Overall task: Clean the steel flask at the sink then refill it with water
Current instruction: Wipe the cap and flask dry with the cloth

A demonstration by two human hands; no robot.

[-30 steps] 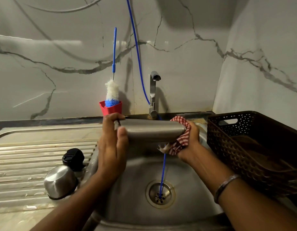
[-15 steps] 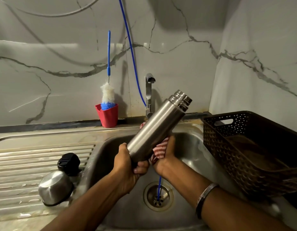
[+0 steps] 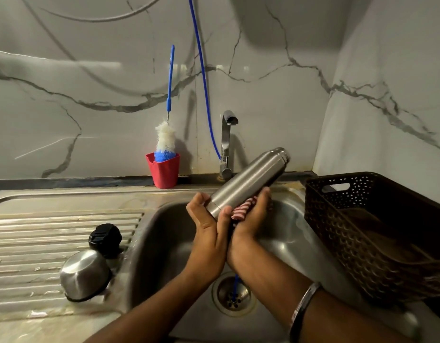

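Steel flask (image 3: pixel 246 181) bears no writing I can read; it tilts over the sink (image 3: pixel 283 241), mouth toward the tap (image 3: pixel 226 144). My left hand (image 3: pixel 209 224) grips its base, right hand (image 3: pixel 251 216) presses a striped cloth (image 3: pixel 241 210) against it. Both hands sit higher and closer together than half a second ago.

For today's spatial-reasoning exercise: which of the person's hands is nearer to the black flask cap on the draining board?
Left. The left hand grips the steel flask's base over the sink, on the side toward the black flask cap. The right hand, holding the striped cloth, lies beyond it.
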